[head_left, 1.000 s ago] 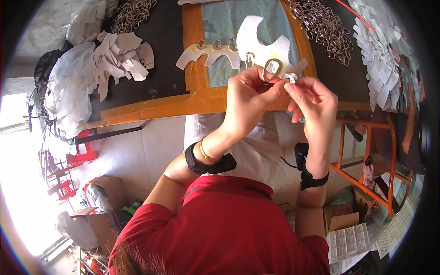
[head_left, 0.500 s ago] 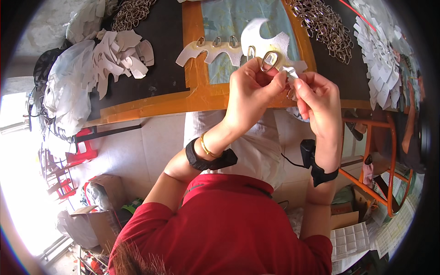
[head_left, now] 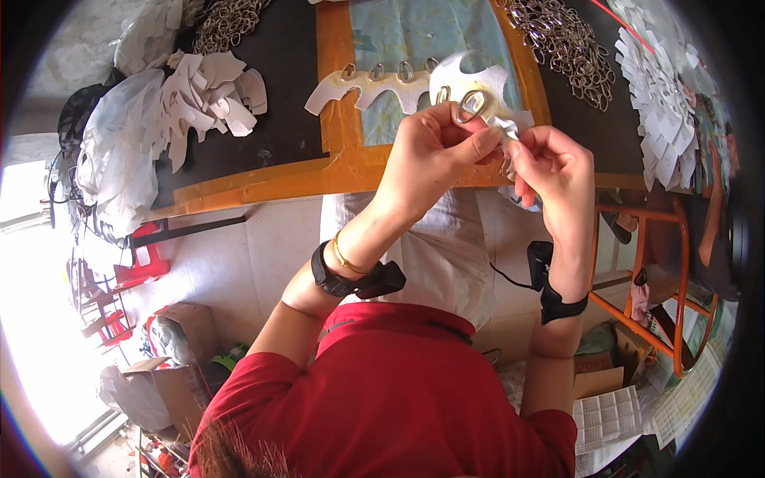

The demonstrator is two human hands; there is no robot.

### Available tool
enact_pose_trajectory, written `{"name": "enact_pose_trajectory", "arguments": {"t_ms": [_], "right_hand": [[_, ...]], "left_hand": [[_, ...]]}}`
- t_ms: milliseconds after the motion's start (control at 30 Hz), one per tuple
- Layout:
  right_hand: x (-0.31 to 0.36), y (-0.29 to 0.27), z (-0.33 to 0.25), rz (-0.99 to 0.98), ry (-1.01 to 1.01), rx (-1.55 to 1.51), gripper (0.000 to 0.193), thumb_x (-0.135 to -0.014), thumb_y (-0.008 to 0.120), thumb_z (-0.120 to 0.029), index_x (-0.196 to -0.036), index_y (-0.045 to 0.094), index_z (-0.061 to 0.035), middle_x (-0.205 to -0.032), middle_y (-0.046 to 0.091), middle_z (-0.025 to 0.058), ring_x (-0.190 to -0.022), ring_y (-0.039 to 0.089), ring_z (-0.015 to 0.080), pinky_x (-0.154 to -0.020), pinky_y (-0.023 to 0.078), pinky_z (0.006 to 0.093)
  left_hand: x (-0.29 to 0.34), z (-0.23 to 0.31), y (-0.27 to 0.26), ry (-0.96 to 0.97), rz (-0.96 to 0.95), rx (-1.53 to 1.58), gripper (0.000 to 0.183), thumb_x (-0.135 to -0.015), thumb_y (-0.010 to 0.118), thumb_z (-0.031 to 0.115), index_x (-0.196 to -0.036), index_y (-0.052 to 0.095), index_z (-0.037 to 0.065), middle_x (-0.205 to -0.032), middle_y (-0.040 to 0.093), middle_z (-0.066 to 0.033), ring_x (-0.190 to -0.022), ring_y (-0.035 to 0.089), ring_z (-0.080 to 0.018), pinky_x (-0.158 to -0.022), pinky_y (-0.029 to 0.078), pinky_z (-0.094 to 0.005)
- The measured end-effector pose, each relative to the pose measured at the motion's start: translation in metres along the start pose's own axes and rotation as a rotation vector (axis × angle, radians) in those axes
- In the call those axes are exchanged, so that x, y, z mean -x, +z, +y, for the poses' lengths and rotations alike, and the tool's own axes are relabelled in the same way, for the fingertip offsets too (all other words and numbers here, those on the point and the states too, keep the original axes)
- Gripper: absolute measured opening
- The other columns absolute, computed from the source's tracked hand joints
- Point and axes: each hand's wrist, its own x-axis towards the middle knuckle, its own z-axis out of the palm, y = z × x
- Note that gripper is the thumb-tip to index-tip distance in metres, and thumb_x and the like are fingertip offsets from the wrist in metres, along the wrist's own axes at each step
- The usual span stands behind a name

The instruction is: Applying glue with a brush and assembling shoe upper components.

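Above the table's near edge, my left hand [head_left: 434, 155] pinches a white curved-edge piece of sheet material [head_left: 478, 84] fitted with metal oval rings. One shiny ring [head_left: 472, 106] stands up right by my left fingertips. My right hand [head_left: 554, 171] is closed on a folded tab of the same piece, thumb against forefinger, close to the left thumb. My fingers hide the folded part. Just beyond and to the left, another white scalloped strip [head_left: 374, 89] lies flat, with several rings along its upper edge; the held piece partly covers its right end.
Piles of metal rings lie at the back left [head_left: 231, 25] and back right [head_left: 562, 48] of the dark table. White cut pieces [head_left: 211, 99] are heaped left, and more white pieces [head_left: 657, 111] right. Brown tape [head_left: 263, 182] edges the table. An orange metal stool [head_left: 681, 279] stands at right.
The upper part of the held white piece has tipped lower, uncovering another ring on the strip behind. My left forearm has shifted slightly left; both hands keep their grip.
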Motion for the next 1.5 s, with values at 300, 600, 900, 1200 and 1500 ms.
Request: {"name": "enact_pose_trajectory", "arguments": {"t_ms": [300, 600, 900, 1200, 1500], "right_hand": [[-0.003, 0.004, 0.005, -0.004, 0.001, -0.011, 0.016, -0.081, 0.061, -0.010, -0.088, 0.059, 0.0033, -0.069, 0.059, 0.0028, -0.054, 0.054, 0.0062, -0.040, 0.040, 0.0170], [-0.002, 0.006, 0.011, 0.057, -0.053, -0.104, 0.013, -0.080, 0.063, -0.010, -0.082, 0.060, 0.0029, -0.066, 0.059, 0.0026, -0.053, 0.054, 0.0056, -0.040, 0.039, 0.0172], [-0.005, -0.001, 0.017, -0.063, 0.022, -0.229, 0.015, -0.078, 0.066, -0.012, -0.079, 0.059, 0.0019, -0.059, 0.055, 0.0007, -0.046, 0.049, 0.0043, -0.040, 0.038, 0.0167], [-0.007, -0.002, 0.015, -0.069, 0.054, -0.201, 0.020, -0.077, 0.067, -0.016, -0.080, 0.060, 0.0019, -0.060, 0.056, 0.0005, -0.046, 0.050, 0.0046, -0.040, 0.039, 0.0167], [-0.006, 0.000, 0.019, -0.026, 0.079, -0.208, 0.019, -0.077, 0.067, -0.015, -0.082, 0.060, 0.0020, -0.065, 0.057, 0.0006, -0.051, 0.051, 0.0045, -0.042, 0.041, 0.0168]], "left_hand": [[-0.004, -0.008, -0.003, 0.059, 0.011, -0.057, 0.015, -0.076, 0.067, 0.009, -0.076, 0.054, 0.002, -0.072, 0.062, -0.0047, -0.067, 0.057, -0.0056, -0.061, 0.047, -0.0190], [0.001, -0.006, 0.004, 0.122, 0.018, 0.028, 0.012, -0.079, 0.064, 0.004, -0.081, 0.053, 0.000, -0.078, 0.062, -0.0050, -0.075, 0.059, -0.0086, -0.071, 0.048, -0.0213], [0.004, -0.014, 0.012, 0.288, 0.080, -0.016, 0.014, -0.081, 0.063, 0.005, -0.079, 0.051, 0.000, -0.075, 0.060, -0.0017, -0.071, 0.055, -0.0037, -0.064, 0.046, -0.0186], [0.005, -0.015, 0.009, 0.305, 0.135, -0.144, 0.017, -0.078, 0.066, 0.006, -0.076, 0.050, 0.000, -0.074, 0.061, -0.0043, -0.071, 0.060, -0.0078, -0.064, 0.048, -0.0214], [0.006, -0.018, 0.009, 0.307, 0.147, -0.139, 0.017, -0.077, 0.066, 0.006, -0.076, 0.050, -0.001, -0.073, 0.062, -0.0045, -0.071, 0.060, -0.0078, -0.065, 0.048, -0.0218]]}}
